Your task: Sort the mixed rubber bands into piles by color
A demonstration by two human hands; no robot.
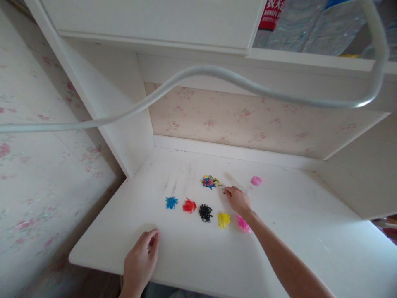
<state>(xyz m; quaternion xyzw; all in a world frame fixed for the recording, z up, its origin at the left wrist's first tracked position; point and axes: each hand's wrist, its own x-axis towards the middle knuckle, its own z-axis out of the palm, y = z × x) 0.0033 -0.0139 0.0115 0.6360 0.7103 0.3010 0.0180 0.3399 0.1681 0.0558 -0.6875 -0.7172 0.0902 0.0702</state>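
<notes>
Fingertips of the right hand (238, 200) draw narrow at the edge of the mixed pile (210, 181) of small coloured bands. The pile lies at 10 o'clock from that hand, near the middle of the white desk (294, 236). Whether a band is pinched between the fingertips cannot be told.

At 6 o'clock from the mixed pile runs a row of single-colour heaps, each apart from its neighbour: blue pile (171, 202), red pile (189, 205), black pile (205, 212), yellow pile (223, 220) and pink pile (243, 224), the last partly under the right wrist. The gaps appear meant to keep the colours from mingling, and the row sits close to the mixed pile, likely to keep each reach short.

The left hand (141, 258) rests palm down at 7 o'clock from the mixed pile, by the desk's front edge. Its fingers are curled in with nothing seen in them, seemingly as a brace.

A small pink-topped object (256, 180) lies apart at 3 o'clock from the mixed pile. A white cable (217, 72) loops across the upper view, and bottles (310, 25) stand on a shelf at 1 o'clock.
</notes>
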